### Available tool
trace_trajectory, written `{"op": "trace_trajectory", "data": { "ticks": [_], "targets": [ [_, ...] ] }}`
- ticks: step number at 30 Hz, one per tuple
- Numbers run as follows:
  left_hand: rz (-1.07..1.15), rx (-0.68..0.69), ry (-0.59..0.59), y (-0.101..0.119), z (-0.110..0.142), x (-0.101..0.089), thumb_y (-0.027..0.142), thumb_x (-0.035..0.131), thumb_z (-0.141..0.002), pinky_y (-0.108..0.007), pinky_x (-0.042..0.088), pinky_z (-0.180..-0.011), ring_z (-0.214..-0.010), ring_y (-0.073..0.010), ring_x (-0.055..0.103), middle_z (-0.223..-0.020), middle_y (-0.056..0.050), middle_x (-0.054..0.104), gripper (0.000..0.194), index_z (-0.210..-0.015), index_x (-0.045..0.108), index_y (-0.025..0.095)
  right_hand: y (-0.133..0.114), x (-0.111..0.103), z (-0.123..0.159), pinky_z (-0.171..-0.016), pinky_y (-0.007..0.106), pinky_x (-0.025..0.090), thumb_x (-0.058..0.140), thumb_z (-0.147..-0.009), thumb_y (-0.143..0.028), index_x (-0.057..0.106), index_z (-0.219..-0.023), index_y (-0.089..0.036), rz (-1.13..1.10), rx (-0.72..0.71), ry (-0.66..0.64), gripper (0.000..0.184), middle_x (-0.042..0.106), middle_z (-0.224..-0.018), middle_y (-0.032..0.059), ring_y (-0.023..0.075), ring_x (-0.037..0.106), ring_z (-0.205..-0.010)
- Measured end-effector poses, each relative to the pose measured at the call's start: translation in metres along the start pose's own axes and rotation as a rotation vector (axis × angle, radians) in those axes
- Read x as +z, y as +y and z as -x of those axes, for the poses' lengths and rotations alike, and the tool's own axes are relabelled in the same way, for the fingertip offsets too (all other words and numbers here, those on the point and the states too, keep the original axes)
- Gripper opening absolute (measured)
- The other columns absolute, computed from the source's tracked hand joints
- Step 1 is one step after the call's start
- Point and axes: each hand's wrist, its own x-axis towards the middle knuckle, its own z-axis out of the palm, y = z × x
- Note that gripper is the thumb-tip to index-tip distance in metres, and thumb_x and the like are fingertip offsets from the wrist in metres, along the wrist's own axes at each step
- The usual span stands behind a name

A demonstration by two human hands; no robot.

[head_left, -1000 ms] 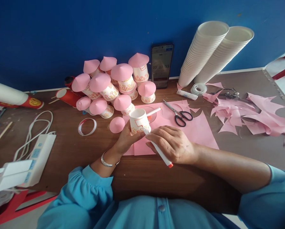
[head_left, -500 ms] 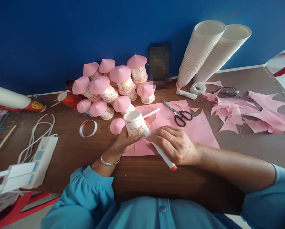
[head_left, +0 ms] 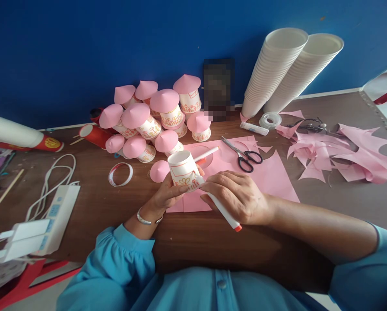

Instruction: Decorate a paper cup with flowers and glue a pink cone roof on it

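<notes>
My left hand point(head_left: 170, 190) wraps round a white paper cup point(head_left: 182, 167), tilted, with red lines and flower drawings on its side. In my right hand point(head_left: 240, 194) is a white marker point(head_left: 225, 211) with a red end, its tip touching the cup's side. A second white marker point(head_left: 208, 152) shows just behind the cup; whether my left fingers touch it I cannot tell. Beneath the hands are pink paper sheets point(head_left: 274, 177). Close by on the left lies a small pink paper cone point(head_left: 160, 171).
Behind stand several decorated cups with pink cone tops point(head_left: 164, 101). Black-handled scissors point(head_left: 245, 157) rest on the pink paper. Further right are a tape roll point(head_left: 270, 120), a glue stick point(head_left: 253, 128), stacked paper cups point(head_left: 274, 69) and pink scraps point(head_left: 313, 151). A power strip point(head_left: 58, 220) lies left.
The cup has turned very slightly in my left hand, and the marker tip has shifted a little on its side. The surrounding objects lie as before.
</notes>
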Motion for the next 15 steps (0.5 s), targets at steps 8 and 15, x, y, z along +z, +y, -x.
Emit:
{"op": "trace_trajectory", "data": {
  "ticks": [8,15],
  "targets": [
    [0.089,-0.008,-0.046,0.0024,0.0015,0.0006,0.040,0.076,-0.079,-0.038,0.055,-0.085,-0.094,-0.0255,0.068,-0.101,-0.008,0.071,0.043,-0.114,0.068,0.017,0.0015,0.0029,0.0006,-0.064,0.032,0.060,0.062,-0.095,-0.012,0.058,-0.110,-0.008,0.013,0.007,0.022,0.015,0.071,-0.086,0.0086,0.0189,0.068,-0.074],
    [0.108,-0.021,-0.052,0.0005,0.0021,0.0009,0.040,0.078,-0.079,-0.038,0.054,-0.086,-0.096,-0.0257,0.069,-0.103,-0.009,0.073,0.043,-0.114,0.070,0.017,-0.0009,-0.0020,0.0023,-0.065,0.032,0.060,0.068,-0.092,-0.011,0.060,-0.109,-0.006,-0.062,0.003,0.045,0.019,0.070,-0.086,0.0098,0.0193,0.068,-0.076]
  ]
}}
